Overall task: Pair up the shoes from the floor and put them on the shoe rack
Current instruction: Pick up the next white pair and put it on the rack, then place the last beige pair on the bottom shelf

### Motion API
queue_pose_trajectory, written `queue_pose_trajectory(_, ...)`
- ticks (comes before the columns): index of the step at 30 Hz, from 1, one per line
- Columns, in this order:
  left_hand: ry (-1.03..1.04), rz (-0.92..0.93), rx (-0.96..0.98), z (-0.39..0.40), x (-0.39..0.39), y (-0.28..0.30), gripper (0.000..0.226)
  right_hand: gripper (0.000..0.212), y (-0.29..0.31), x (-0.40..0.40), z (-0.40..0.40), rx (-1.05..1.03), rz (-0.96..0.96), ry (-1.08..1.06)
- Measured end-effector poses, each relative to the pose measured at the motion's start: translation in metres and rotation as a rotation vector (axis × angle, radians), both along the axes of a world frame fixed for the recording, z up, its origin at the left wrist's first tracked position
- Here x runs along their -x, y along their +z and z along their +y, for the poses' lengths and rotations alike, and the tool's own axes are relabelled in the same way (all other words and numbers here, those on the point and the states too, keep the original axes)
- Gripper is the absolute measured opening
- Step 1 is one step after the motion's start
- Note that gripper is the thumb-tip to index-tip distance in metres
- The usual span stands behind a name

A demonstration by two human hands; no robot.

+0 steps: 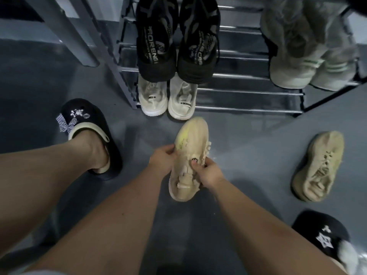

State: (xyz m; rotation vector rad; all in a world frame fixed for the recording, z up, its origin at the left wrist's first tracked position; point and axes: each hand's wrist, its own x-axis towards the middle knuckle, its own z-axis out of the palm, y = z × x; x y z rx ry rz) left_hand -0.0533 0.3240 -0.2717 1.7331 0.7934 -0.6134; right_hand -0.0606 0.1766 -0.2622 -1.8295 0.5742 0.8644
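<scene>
A beige shoe point(188, 161) is held between both hands above the floor point(248, 155), toe pointing at the rack point(248, 92). The left hand point(164, 159) wraps its left side near the middle; the right hand point(208, 171) pinches the lace area on the other side. Its mate point(317, 167) lies on the floor well off to the right, tilted and apart from it. The step looks like gathering this pair, so it would go best to shift the held shoe into one hand, gripping at the collar, and free the other for the mate, then set both side by side, toes inward. On the rack a black pair point(176, 40) sits above a white pair point(168, 98), with a grey pair point(309, 56) to the right; the open bars between them seem the likeliest spot.
</scene>
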Motion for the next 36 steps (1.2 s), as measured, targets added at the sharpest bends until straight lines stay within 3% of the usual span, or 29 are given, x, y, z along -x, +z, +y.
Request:
queue_pose_trajectory(8, -0.236, -0.010, 0.233, -0.089, -0.007, 0.010, 0.034, 0.039, 0.016, 0.005, -0.088, 0.055, -0.020, -0.153)
queue_pose_trajectory(10, -0.351, -0.036, 0.121, -0.104, -0.009, 0.012, 0.037, 0.046, 0.022, 0.004, -0.104, 0.074, -0.027, -0.163)
queue_pose_trajectory(14, -0.650, -0.246, -0.433, -0.130, -0.011, 0.018, 0.082, 0.062, 0.022, -0.006, -0.135, 0.397, -0.098, -0.053)
queue_pose_trajectory(18, -1.095, -0.518, -0.619, -0.166, -0.019, 0.024, 0.079, 0.060, 0.031, -0.006, -0.170, 0.729, -0.223, 0.109)
queue_pose_trajectory(23, -1.409, -0.532, -0.695, -0.213, -0.033, 0.027, 0.072, 0.063, 0.033, 0.007, -0.223, 0.949, -0.221, 0.279)
queue_pose_trajectory(28, -1.505, -0.567, -0.702, -0.252, -0.039, 0.025, 0.068, 0.060, 0.029, 0.027, -0.268, 1.029, -0.142, 0.150)
queue_pose_trajectory(36, -1.615, -0.571, -0.645, -0.308, -0.030, 0.016, 0.063, 0.064, 0.014, 0.035, -0.298, 0.992, -0.008, 0.042)
